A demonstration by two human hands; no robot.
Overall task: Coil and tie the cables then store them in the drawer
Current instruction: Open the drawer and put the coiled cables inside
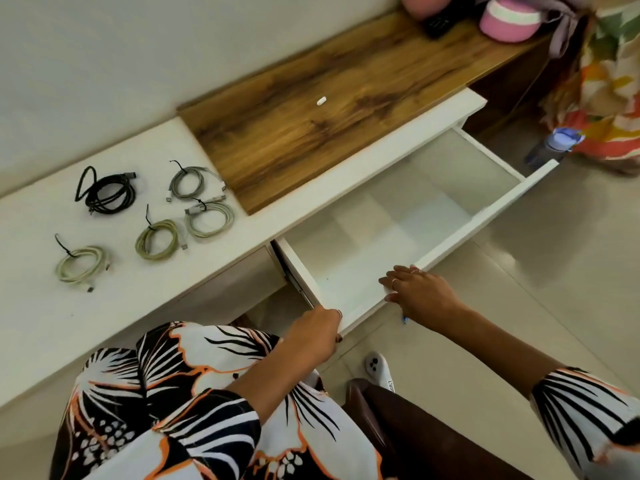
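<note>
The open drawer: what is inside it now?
The drawer shows only its bare white bottom, nothing lying in it. The corner under the right hand is covered.

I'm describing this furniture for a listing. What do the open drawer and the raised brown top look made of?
Drawer: probably white painted or laminated board; smooth, slightly glossy, its floor reflects light. Raised top: wood or wood-grain laminate; streaky brown grain, soft sheen.
</note>
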